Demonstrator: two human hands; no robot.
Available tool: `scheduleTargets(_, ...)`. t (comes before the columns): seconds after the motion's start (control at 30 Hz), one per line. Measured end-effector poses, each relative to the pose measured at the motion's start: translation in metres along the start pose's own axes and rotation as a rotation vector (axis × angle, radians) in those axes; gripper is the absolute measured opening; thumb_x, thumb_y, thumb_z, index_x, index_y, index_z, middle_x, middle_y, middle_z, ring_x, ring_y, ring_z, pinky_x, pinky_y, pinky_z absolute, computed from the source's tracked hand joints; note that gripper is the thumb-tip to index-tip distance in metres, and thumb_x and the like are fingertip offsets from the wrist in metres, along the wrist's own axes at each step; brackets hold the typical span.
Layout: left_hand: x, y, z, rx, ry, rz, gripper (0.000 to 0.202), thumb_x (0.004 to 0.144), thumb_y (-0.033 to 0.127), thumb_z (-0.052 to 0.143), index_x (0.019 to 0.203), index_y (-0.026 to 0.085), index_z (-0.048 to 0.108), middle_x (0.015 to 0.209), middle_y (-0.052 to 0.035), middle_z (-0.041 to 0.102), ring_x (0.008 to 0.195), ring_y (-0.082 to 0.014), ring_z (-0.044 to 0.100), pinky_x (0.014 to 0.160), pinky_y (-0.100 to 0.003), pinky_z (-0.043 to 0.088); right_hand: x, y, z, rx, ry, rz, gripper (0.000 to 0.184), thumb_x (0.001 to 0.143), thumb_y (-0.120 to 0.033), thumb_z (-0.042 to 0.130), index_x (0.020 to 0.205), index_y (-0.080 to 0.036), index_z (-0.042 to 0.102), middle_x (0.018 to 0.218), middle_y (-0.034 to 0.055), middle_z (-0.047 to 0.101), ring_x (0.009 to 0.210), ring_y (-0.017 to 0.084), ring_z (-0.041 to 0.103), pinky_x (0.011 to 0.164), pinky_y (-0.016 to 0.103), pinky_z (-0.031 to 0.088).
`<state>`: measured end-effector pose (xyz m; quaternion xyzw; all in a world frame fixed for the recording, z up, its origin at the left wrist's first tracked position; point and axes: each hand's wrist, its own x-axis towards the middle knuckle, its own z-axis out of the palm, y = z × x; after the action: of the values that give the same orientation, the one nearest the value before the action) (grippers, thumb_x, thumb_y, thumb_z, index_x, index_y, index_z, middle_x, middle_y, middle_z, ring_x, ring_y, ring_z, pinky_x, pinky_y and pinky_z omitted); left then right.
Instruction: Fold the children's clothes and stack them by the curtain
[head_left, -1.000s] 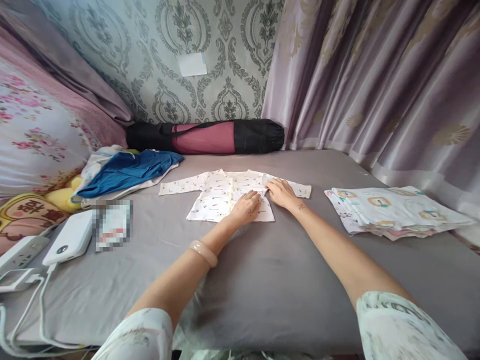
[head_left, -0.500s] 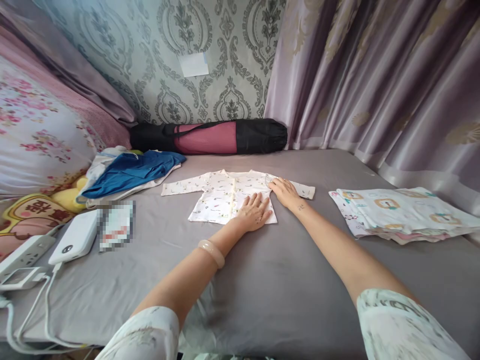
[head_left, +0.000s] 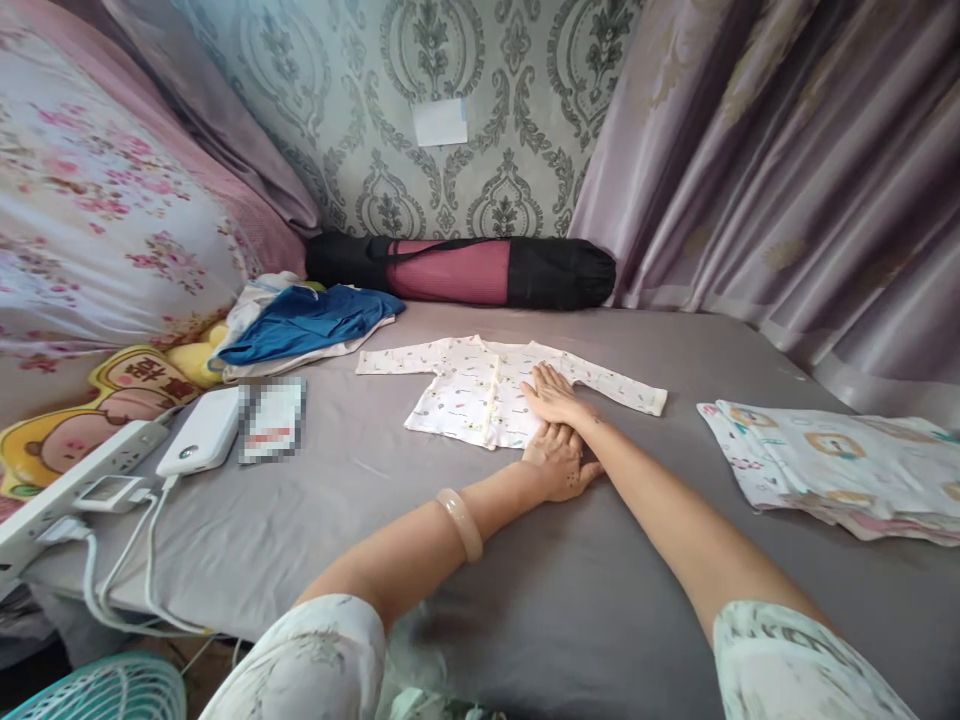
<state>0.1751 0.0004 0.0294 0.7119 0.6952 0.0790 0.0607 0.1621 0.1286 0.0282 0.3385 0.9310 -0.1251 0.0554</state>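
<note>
A small white baby shirt (head_left: 457, 395) with a tiny print and a button front lies spread on the grey sheet, both sleeves stretched out to the sides. My right hand (head_left: 556, 396) rests flat on the chest half nearer the right sleeve, fingers extended. Just below it, my left hand (head_left: 561, 465) presses at the shirt's lower right corner, its thumb spread to the right and its fingers lying over the hem. That corner is covered by my hands.
Folded printed cloths (head_left: 847, 460) are stacked at the right. To the left lie a blue garment (head_left: 315, 325), a white power bank (head_left: 201, 432), a power strip (head_left: 97, 490) with cables and a cartoon cushion (head_left: 82, 430). A rolled mat (head_left: 457, 272) lies along the wall.
My left hand has slid right and down from the shirt's front to its lower right corner. My right hand has moved from the sleeve joint onto the chest. The view has turned left.
</note>
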Motion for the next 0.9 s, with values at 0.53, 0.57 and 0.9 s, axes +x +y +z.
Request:
scheduleTargets(0.53,-0.062,-0.056,-0.048,-0.387,0.058,0.221,0.046,0.101,0.038,0.021,0.128,0.019,0.053,0.129,-0.0078,0.061,0.119,-0.0171,0.056,0.103,-0.029,0.042,-0.022,-0.013,0.009,-0.122,0.219,-0.094,0.068,0.098,-0.047,0.017,0.151,-0.004,0.025,0.159,0.0162,0.017,0.147,0.026,0.01,0.118,0.044,0.005)
scheduleTargets(0.57,-0.063,-0.07,-0.05,-0.328,0.138,0.08,0.045,0.101,0.033,0.02,0.123,0.019,0.056,0.124,-0.0084,0.064,0.116,-0.0177,0.058,0.102,-0.031,0.043,-0.028,-0.02,0.008,-0.105,0.216,-0.118,0.068,0.098,-0.048,0.017,0.151,-0.006,0.024,0.159,0.016,0.015,0.147,0.026,0.009,0.118,0.045,0.005)
scheduleTargets(0.9,-0.063,-0.144,-0.025,0.109,0.031,-0.344,0.062,0.099,0.049,0.024,0.147,0.012,0.031,0.156,-0.0159,0.026,0.146,-0.0285,0.018,0.117,-0.049,0.015,-0.051,-0.048,0.022,-0.021,0.143,-0.172,0.061,0.098,-0.05,0.021,0.152,-0.021,0.026,0.16,0.0125,0.016,0.146,0.03,0.011,0.115,0.055,0.006)
